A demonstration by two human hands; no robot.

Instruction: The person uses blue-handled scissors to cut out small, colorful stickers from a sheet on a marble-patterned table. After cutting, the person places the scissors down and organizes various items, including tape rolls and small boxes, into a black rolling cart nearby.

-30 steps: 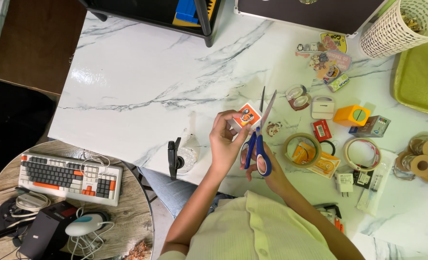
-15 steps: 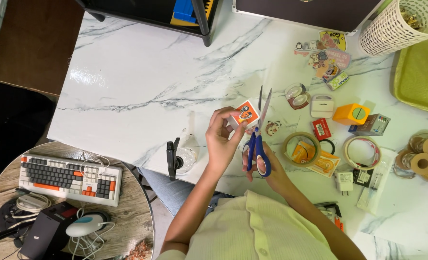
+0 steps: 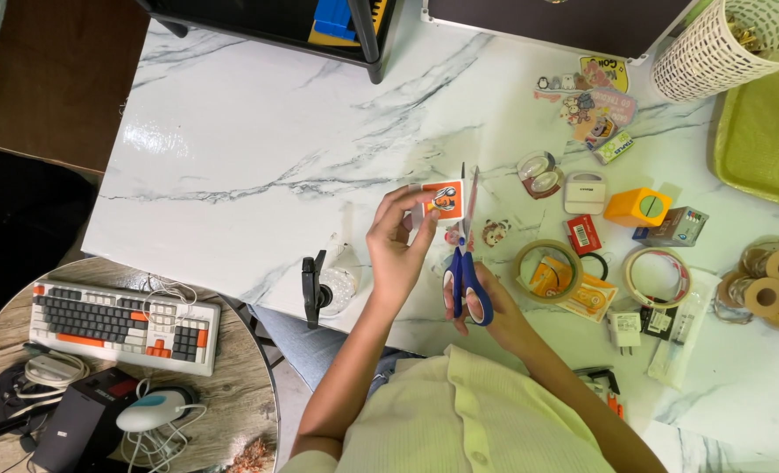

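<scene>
My left hand (image 3: 398,248) pinches a small orange-and-white sticker card (image 3: 443,200) above the white marble table (image 3: 258,149). My right hand (image 3: 486,307) grips blue-handled scissors (image 3: 465,263), fingers through the loops. The blades point away from me and are nearly closed along the card's right edge. A small cartoon sticker (image 3: 495,232) lies just right of the blades.
Tape rolls (image 3: 543,263) (image 3: 657,276), an orange block (image 3: 637,208), a small red box (image 3: 583,234), stickers (image 3: 595,101) and brown tape rolls (image 3: 775,280) crowd the right. A white woven basket (image 3: 722,44) and green tray (image 3: 766,131) stand far right. A black clamp (image 3: 311,287) grips the table edge. A keyboard (image 3: 122,324) sits lower left.
The card and scissors have shifted slightly; the blades have drawn closer together along the card's right edge. Both hands stay in about the same place.
</scene>
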